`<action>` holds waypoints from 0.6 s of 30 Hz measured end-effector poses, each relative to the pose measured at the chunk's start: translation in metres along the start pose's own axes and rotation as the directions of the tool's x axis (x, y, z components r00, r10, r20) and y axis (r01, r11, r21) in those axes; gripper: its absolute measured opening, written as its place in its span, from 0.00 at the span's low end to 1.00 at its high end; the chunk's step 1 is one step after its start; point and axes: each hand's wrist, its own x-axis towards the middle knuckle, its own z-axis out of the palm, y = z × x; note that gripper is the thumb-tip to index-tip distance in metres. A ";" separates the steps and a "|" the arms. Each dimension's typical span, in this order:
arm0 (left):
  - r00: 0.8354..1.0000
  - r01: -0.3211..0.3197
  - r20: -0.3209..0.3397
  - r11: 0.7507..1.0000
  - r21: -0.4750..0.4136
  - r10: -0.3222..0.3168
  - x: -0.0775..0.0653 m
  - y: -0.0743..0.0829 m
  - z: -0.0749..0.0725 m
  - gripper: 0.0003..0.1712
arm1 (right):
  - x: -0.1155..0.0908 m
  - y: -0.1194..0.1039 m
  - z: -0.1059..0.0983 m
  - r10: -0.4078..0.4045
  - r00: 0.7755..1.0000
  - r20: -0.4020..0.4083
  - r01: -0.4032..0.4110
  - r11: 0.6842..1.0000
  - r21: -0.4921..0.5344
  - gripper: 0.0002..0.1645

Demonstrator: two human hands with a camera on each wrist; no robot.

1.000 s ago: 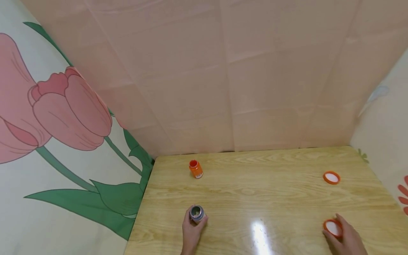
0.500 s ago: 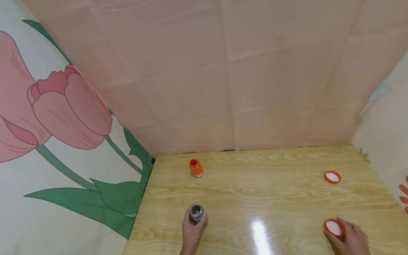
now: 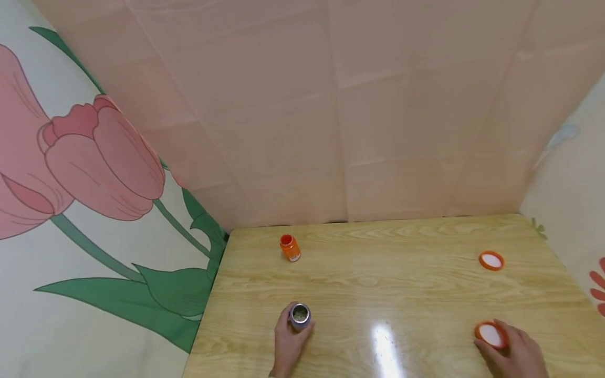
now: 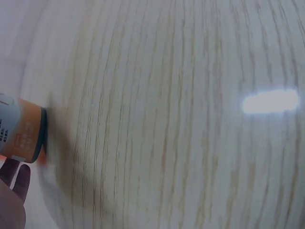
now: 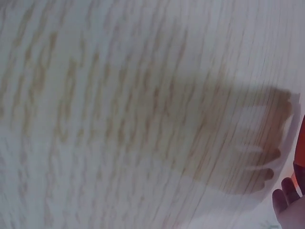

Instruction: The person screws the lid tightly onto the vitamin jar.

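My left hand (image 3: 287, 344) grips a small uncapped jar (image 3: 300, 318) at the front left of the table, thumb on its right side and fingers on its left. Inside its grey-rimmed mouth something pale shows. In the left wrist view the jar (image 4: 24, 126) has an orange and white label and a dark end, with fingertips (image 4: 20, 181) beneath it. At the front right, my right hand (image 3: 517, 353) pinches an orange-red screw lid (image 3: 490, 335) whose white inner side faces up. Only a sliver of that lid (image 5: 300, 150) enters the right wrist view, beside curled fingers.
An open orange jar (image 3: 290, 248) stands near the table's back left. Towards the back right lies another orange-red lid (image 3: 491, 260), white side up. The wooden table (image 3: 378, 278) meets a pink-beige cloth (image 3: 340, 131) behind and a tulip-printed panel (image 3: 108, 157) on the left.
My left hand has shifted slightly right with the jar, and its mouth now faces more towards the head camera. My right hand, still pinching the lid, has moved only a little.
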 end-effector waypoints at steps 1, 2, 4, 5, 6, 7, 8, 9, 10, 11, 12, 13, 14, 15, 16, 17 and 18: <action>1.000 -0.009 0.004 1.000 0.007 0.009 -0.001 0.001 0.001 0.37 | 0.000 -0.001 -0.001 -0.011 1.000 0.002 0.011 1.000 0.001 0.46; 1.000 -0.013 0.009 1.000 0.017 0.012 -0.001 0.001 0.001 0.37 | -0.001 -0.003 -0.001 -0.019 1.000 0.004 0.019 1.000 0.005 0.46; 0.999 -0.015 0.029 0.999 0.047 0.014 -0.002 0.001 0.002 0.36 | -0.002 -0.005 0.000 -0.031 1.000 -0.001 0.031 1.000 0.003 0.46; 0.999 -0.016 0.039 0.997 0.072 0.013 -0.002 0.001 0.002 0.37 | -0.002 -0.005 0.001 -0.041 0.999 -0.012 0.041 0.999 0.005 0.46; 0.999 -0.022 0.044 0.995 0.095 0.018 -0.003 0.001 0.003 0.37 | -0.003 -0.005 0.003 -0.059 0.998 -0.032 0.059 0.998 0.011 0.45; 0.998 -0.033 0.051 0.992 0.119 0.027 -0.003 0.001 0.003 0.38 | -0.003 -0.006 0.004 -0.072 0.996 -0.048 0.073 0.997 0.014 0.45; 0.998 -0.048 0.055 0.987 0.154 0.040 -0.004 0.000 0.004 0.38 | -0.004 -0.006 0.005 -0.084 0.994 -0.064 0.086 0.996 0.017 0.44; 0.997 -0.068 0.059 0.982 0.177 0.058 -0.005 0.000 0.004 0.39 | -0.005 -0.007 0.006 -0.097 0.992 -0.080 0.099 0.995 0.018 0.44; 0.995 -0.095 0.061 0.976 0.197 0.084 -0.005 0.001 0.004 0.40 | -0.005 -0.008 0.007 -0.107 0.990 -0.094 0.110 0.994 0.020 0.44; 0.992 -0.119 0.064 0.969 0.216 0.108 -0.006 0.001 0.005 0.40 | -0.006 -0.009 0.008 -0.118 0.987 -0.106 0.122 0.992 0.024 0.43; 0.989 -0.146 0.069 0.961 0.236 0.134 -0.006 0.002 0.005 0.40 | -0.006 -0.010 0.009 -0.131 0.985 -0.114 0.134 0.991 0.021 0.43; 0.985 -0.171 0.074 0.953 0.251 0.157 -0.007 0.003 0.006 0.40 | -0.006 -0.010 0.010 -0.143 0.982 -0.122 0.145 0.989 0.014 0.43; 0.981 -0.190 0.082 0.946 0.264 0.174 -0.007 0.003 0.006 0.40 | -0.006 -0.011 0.011 -0.154 0.980 -0.128 0.156 0.988 0.006 0.43; 0.978 -0.206 0.090 0.941 0.269 0.188 -0.007 0.005 0.006 0.40 | -0.006 -0.012 0.012 -0.165 0.977 -0.133 0.166 0.986 -0.001 0.43; 0.975 -0.220 0.099 0.935 0.280 0.200 -0.007 0.006 0.006 0.39 | -0.007 -0.013 0.012 -0.173 0.976 -0.134 0.173 0.985 -0.010 0.43; 0.973 -0.228 0.109 0.929 0.290 0.204 -0.008 0.007 0.006 0.39 | -0.006 -0.014 0.013 -0.183 0.974 -0.137 0.183 0.983 -0.013 0.43; 0.971 -0.233 0.116 0.926 0.297 0.208 -0.008 0.008 0.006 0.39 | -0.006 -0.014 0.014 -0.191 0.971 -0.140 0.191 0.982 -0.016 0.43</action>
